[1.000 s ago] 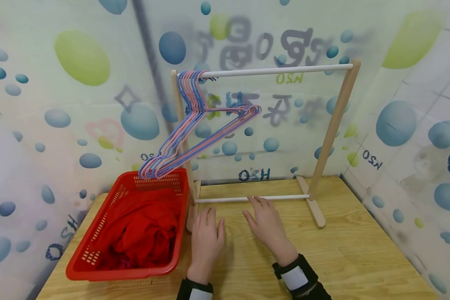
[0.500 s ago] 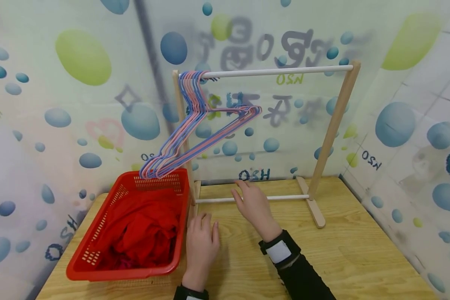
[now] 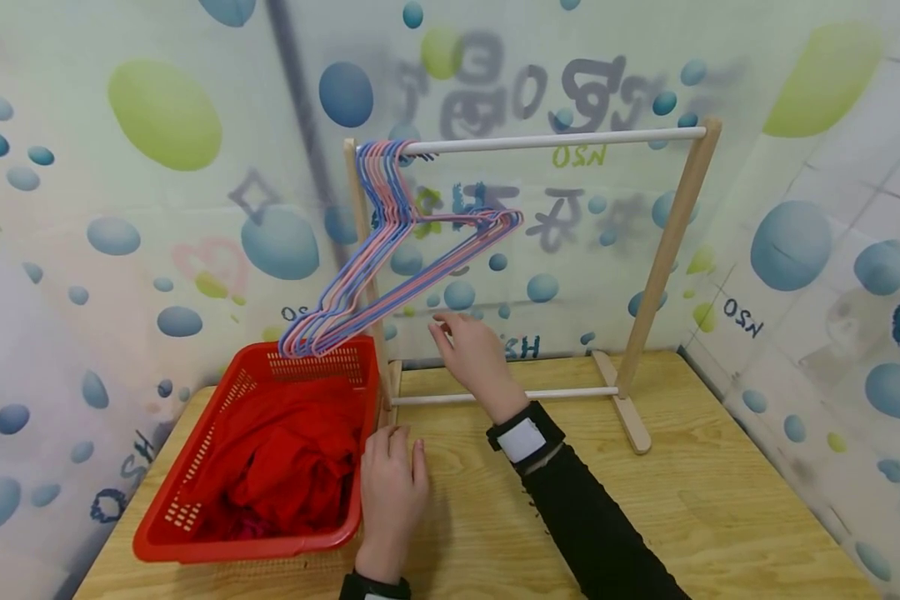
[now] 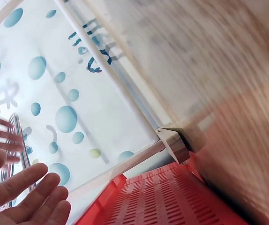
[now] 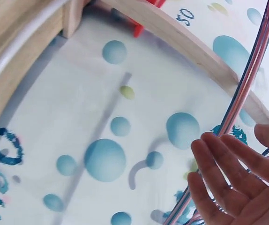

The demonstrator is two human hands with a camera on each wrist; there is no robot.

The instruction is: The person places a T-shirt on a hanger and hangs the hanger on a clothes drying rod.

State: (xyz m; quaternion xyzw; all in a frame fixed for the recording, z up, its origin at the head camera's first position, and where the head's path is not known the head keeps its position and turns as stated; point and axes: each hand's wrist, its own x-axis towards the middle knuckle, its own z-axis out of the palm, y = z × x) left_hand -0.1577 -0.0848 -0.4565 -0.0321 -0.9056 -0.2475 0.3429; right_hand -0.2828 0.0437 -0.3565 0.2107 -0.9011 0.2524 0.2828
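A bunch of pink and blue hangers (image 3: 390,242) hangs at the left end of the rack's white top rail (image 3: 555,143). My right hand (image 3: 474,354) is raised in front of the rack, below the hangers and apart from them; its fingers are relaxed and hold nothing, as the right wrist view (image 5: 237,183) also shows. Beside the right wall of a red basket (image 3: 351,508), my left hand (image 3: 392,492) is low over the table, fingers loosely extended and holding nothing. Whether it touches the basket I cannot tell. Crumpled red cloth (image 3: 292,467) lies inside the basket.
The wooden rack has a right post (image 3: 663,267), a foot (image 3: 630,421) and a lower white rail (image 3: 570,395) above the wooden table (image 3: 690,500). A patterned sheet (image 3: 570,50) covers the walls behind and at both sides.
My right hand has risen from near the lower rail and moved left, closer to the hangers. The left hand has shifted slightly left, nearer the basket. Hangers and basket stay put.
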